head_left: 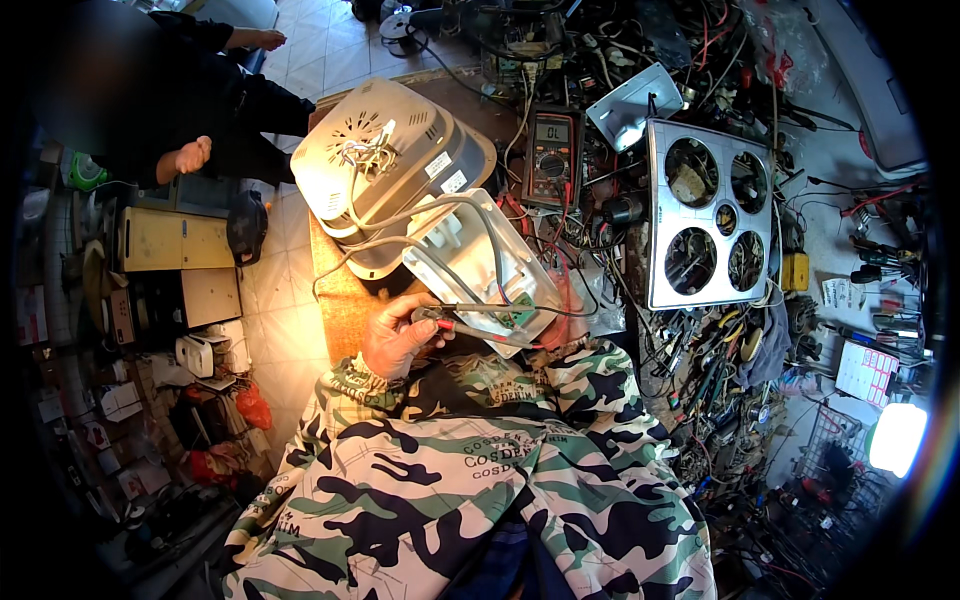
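Observation:
My left hand is closed, thumb and fingers pinching around the dark head of a slim red-handled tool, perhaps pliers. Its red part runs right toward my right hand, which is in shade at the sleeve's end with its fingers hidden. Just beyond lies an opened white plastic housing with a green circuit board at its near end. A grey cord loops over it. Farther left, a beige vented appliance body lies tipped, with a bundle of wires on top.
Behind the housing lies a dark multimeter with red leads. A metal panel with round holes rests to the right, among heaped tools and cables. At the far left a person stands beyond the brown bench.

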